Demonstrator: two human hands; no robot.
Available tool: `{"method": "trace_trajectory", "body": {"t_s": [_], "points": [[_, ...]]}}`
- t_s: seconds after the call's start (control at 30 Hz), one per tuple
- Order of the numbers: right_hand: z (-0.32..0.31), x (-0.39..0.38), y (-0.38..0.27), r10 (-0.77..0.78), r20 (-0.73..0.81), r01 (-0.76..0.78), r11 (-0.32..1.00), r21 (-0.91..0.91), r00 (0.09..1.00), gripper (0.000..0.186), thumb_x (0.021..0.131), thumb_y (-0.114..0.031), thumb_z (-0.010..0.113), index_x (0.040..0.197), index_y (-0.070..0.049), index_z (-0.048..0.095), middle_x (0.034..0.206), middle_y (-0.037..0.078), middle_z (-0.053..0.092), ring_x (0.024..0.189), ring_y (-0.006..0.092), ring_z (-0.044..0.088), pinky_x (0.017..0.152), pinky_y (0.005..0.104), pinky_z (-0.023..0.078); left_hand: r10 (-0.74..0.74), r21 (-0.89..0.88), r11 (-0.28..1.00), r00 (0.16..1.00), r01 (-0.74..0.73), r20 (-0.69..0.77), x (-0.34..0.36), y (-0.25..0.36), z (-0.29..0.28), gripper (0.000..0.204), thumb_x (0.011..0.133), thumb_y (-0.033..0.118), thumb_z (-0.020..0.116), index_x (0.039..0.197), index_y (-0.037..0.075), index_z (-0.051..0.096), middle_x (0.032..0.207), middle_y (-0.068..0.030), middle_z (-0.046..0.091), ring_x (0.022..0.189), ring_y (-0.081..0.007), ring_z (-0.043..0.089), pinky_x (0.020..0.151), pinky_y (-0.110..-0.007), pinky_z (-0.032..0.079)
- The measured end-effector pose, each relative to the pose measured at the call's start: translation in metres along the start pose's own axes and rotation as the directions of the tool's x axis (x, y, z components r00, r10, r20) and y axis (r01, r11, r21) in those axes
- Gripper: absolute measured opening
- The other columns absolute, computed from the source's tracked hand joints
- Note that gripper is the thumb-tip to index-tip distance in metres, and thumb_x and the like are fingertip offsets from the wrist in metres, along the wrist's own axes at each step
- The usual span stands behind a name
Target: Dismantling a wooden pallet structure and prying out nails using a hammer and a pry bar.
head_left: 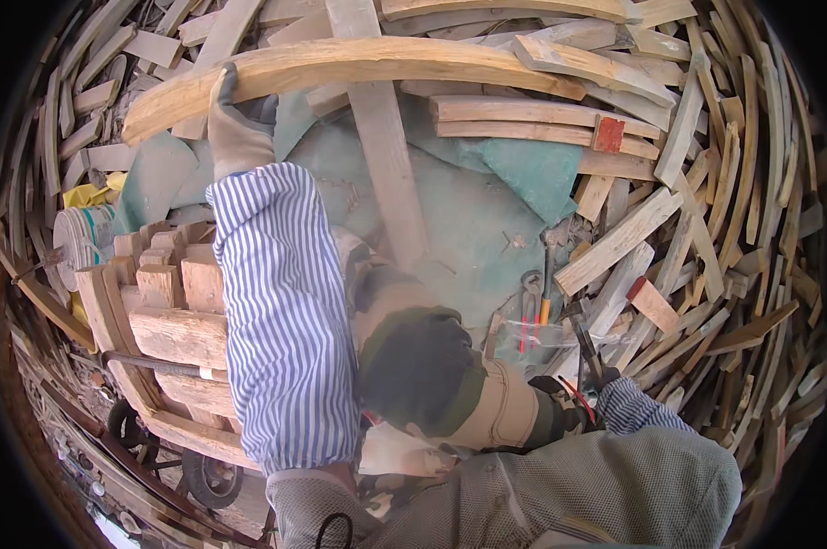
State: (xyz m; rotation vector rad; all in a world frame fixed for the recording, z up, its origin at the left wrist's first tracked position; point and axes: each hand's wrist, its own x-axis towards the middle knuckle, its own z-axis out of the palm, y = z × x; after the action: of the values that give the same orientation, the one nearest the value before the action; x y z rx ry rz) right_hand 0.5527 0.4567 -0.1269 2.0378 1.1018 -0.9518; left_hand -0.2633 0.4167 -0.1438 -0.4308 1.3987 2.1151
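My left hand (pixel 241 123), in a pale glove with dark fingertips, is closed around the left part of a long wooden plank (pixel 367 62). The plank lies across the far side, its right end by another board (pixel 596 69) on the pile. Low on the right, my right hand (pixel 607 377) is closed on a dark metal hand tool (pixel 585 343) with a narrow shaft; its exact kind is unclear. Between my arms, red-handled pincers (pixel 529 306) and a yellow-handled hammer (pixel 548 274) rest on the ground. My striped left sleeve hides part of the stacked wood.
Loose boards (pixel 615 242) are heaped at the right and far side. A grey board (pixel 386 165) runs toward me over green sheeting (pixel 532 174). At left stand a wooden-block stack (pixel 175 329), a white bucket (pixel 84 242) and a wheel (pixel 212 478). My knee (pixel 422 366) is in the middle.
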Motion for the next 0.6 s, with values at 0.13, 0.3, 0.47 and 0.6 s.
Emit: {"method": "trace_trajectory", "body": {"t_s": [0.13,0.3,0.47,0.6], "points": [[0.021,0.001,-0.063,0.018,0.218,-0.046,0.991,0.125,0.976,0.016,0.079,-0.006,0.078,0.090,0.000,0.068,0.079,0.012,0.071,0.069,0.0219,0.072,0.058,0.0331,0.059,0.324,0.266,0.917,0.944,-0.297,-0.063,-0.086,0.036,0.035,0.038,0.086,0.024,0.074,0.113,-0.001,0.064,0.107,-0.0156,0.064,0.095,-0.0251,0.069,0.072,-0.033,0.064],[0.024,-0.004,-0.099,-0.269,0.218,0.249,0.962,0.114,0.938,0.024,0.071,0.001,0.080,0.090,0.003,0.065,0.078,0.014,0.067,0.064,0.0229,0.068,0.056,0.0345,0.058,0.815,0.513,0.466,0.575,-0.721,0.068,-0.214,0.109,-0.010,0.020,0.095,0.000,0.056,0.107,-0.001,0.071,0.107,-0.0179,0.065,0.088,-0.0241,0.070,0.070,-0.028,0.063],[0.013,0.033,-0.106,-0.493,0.116,0.494,0.869,0.022,0.862,0.025,0.067,0.001,0.079,0.087,0.001,0.065,0.073,0.011,0.066,0.060,0.0197,0.066,0.055,0.0337,0.054,0.692,0.264,0.670,0.457,-0.694,-0.559,-0.330,0.196,-0.119,0.034,0.085,0.025,0.074,0.105,-0.002,0.068,0.096,-0.0121,0.069,0.074,-0.0206,0.067,0.062,-0.023,0.053],[-0.003,0.017,-0.149,-0.562,0.157,0.582,0.800,-0.143,0.812,0.022,0.066,0.001,0.078,0.082,-0.001,0.064,0.069,0.010,0.065,0.057,0.0185,0.064,0.053,0.0342,0.053,0.597,0.224,0.684,0.356,-0.694,-0.719,-0.431,0.161,-0.251,0.040,0.088,0.024,0.070,0.118,-0.001,0.061,0.102,-0.0144,0.069,0.081,-0.0259,0.071,0.047,-0.016,0.049]]}}
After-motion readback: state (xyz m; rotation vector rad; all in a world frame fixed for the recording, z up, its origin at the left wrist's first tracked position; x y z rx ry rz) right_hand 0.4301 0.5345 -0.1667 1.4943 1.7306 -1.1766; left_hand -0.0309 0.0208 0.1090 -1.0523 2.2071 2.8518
